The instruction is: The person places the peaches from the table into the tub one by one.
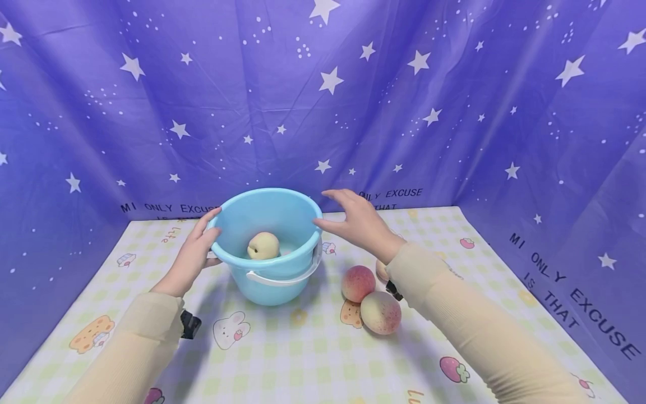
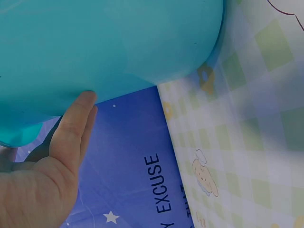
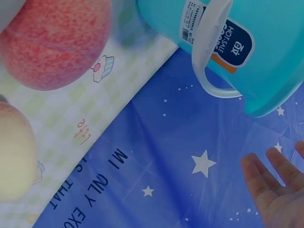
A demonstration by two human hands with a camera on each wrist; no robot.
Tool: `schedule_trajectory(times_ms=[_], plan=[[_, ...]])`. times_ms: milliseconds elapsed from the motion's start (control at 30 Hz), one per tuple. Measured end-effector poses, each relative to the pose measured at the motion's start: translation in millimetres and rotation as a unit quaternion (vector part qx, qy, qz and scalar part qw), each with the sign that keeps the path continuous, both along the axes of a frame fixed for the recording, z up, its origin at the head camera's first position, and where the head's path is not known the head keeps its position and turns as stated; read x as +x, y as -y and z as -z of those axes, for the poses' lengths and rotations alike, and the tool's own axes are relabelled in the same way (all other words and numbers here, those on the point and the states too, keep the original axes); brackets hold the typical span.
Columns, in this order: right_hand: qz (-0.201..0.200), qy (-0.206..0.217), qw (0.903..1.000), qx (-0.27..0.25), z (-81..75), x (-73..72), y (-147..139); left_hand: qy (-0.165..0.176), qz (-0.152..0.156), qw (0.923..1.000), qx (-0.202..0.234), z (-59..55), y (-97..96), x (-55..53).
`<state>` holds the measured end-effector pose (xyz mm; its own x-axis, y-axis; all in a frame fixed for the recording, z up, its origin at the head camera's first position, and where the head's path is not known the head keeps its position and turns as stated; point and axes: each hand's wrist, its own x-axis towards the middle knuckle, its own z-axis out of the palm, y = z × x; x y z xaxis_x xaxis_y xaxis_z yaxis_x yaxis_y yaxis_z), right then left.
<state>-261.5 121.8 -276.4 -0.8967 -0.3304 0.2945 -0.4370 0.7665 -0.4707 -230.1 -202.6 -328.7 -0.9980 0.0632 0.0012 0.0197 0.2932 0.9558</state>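
Light-blue plastic forms the bucket, which stands upright on the tabletop, left of the middle in the head view. Its white handle hangs down across the near side, and the right wrist view shows a printed label on the wall behind that handle. Inside lies one pale peach, with a small dark hollow near its left edge. The left hand grips the bucket by the left side of the rim; the left wrist view shows straight fingers against the outer wall, just under the lip. The right hand is beside the opposite side of the rim with its fingers and thumb spread apart, holding nothing; whether its thumb touches the edge I cannot tell. To the right of the bucket, a red peach and a cream peach with a red blush lie together, and a third peach shows only partly behind the right sleeve. A left sleeve of the same cream knit covers the other forearm, and a black device sits at that wrist. The tabletop wears a green-and-white checked cloth with cartoon rabbits, bears and strawberries. Beyond it, a purple-blue curtain hangs in folds, printed with white stars and black lettering.
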Motion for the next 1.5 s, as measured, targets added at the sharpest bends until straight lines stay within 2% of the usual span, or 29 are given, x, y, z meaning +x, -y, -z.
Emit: schedule_trajectory(times_ms=[367, 767, 1067, 1500], plan=[[0.018, 0.013, 0.9998, 0.005, 3.2, 2.9, -11, 0.000, 0.000, 1.0000, -0.001, 0.6, 0.8, -0.3], [0.016, 0.012, 0.9998, 0.001, 7.9, 4.1, -23, 0.001, -0.002, 1.0000, -0.003, -0.4, 0.3, -0.2], [0.029, 0.029, 0.9992, 0.001, 14.7, 3.5, -34, 0.003, -0.002, 1.0000, -0.001, -0.2, 0.2, -1.2], [0.043, 0.031, 0.9985, 0.014, 22.9, 6.1, -48, 0.002, -0.002, 1.0000, -0.004, 1.1, 0.7, -1.9]])
